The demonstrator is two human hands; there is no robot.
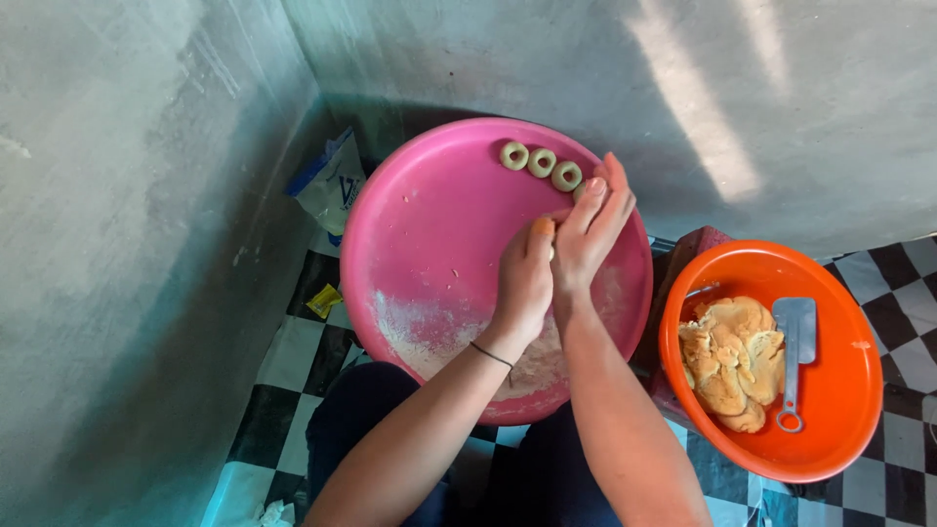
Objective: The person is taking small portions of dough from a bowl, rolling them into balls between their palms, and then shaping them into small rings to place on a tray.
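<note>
My left hand (524,278) and right hand (590,229) press together over the pink tray (420,234), fingers closed on a small dough piece (552,254) – shaping, I judge – three dough rings (540,162) just beyond my fingertips.

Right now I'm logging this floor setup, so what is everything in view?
Round tray: 1, pink, on the floor by the wall corner, floured near the person.
Dough rings: 3 clearly visible, pale, in a row at the tray's far rim.
Bowl: 1, orange, right of the tray.
Dough lump: 1, tan, in the bowl.
Scraper: 1, grey, in the bowl.
Plastic bag: 1, white and blue, by the left wall.
Wrapper: 1, yellow, on the floor.
Left hand: over the tray, fingers curled.
Right hand: beside it, near the rings.
</note>
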